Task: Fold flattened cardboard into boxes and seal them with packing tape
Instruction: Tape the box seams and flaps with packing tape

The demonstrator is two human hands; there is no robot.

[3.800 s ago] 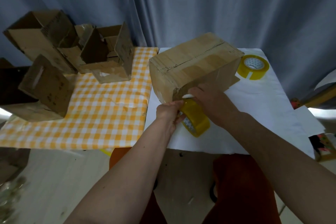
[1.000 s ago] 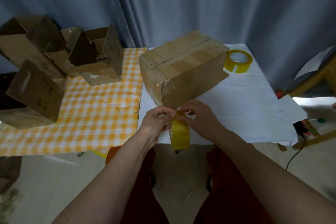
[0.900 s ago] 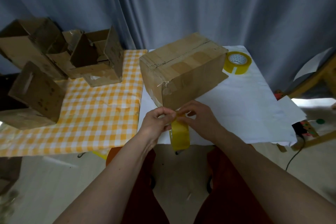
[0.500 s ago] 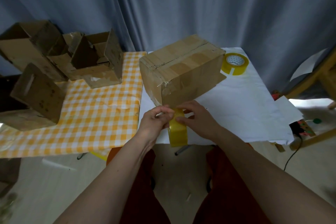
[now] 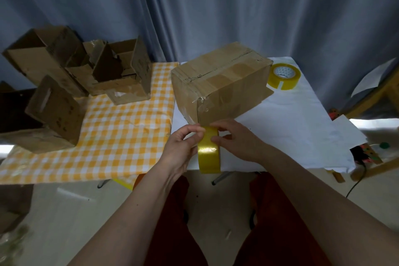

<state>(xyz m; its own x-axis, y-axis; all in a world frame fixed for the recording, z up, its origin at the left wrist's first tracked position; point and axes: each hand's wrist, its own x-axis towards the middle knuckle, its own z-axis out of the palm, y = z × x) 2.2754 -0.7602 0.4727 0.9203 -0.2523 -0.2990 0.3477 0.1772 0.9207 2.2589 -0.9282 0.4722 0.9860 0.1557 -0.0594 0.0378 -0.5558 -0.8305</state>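
A closed cardboard box (image 5: 222, 82) with tape on its seams stands on the white-covered table (image 5: 291, 131). Just in front of it, at the table's near edge, I hold a yellow tape roll (image 5: 209, 153) edge-on between both hands. My left hand (image 5: 183, 149) pinches the roll's top left rim with thumb and fingers. My right hand (image 5: 237, 140) grips its right side, thumb pressing on the tape's outer face. Whether a loose tape end is lifted is too small to tell.
A second yellow tape roll (image 5: 282, 75) lies flat behind the box at the right. Several open cardboard boxes (image 5: 116, 71) crowd the yellow checked cloth (image 5: 121, 136) on the left. A grey curtain hangs behind. A wooden frame (image 5: 375, 97) stands at the far right.
Since 3.8 s ago the tape roll and both hands have come off the box's front face toward me. Over the last second the hands only shifted slightly on the roll.
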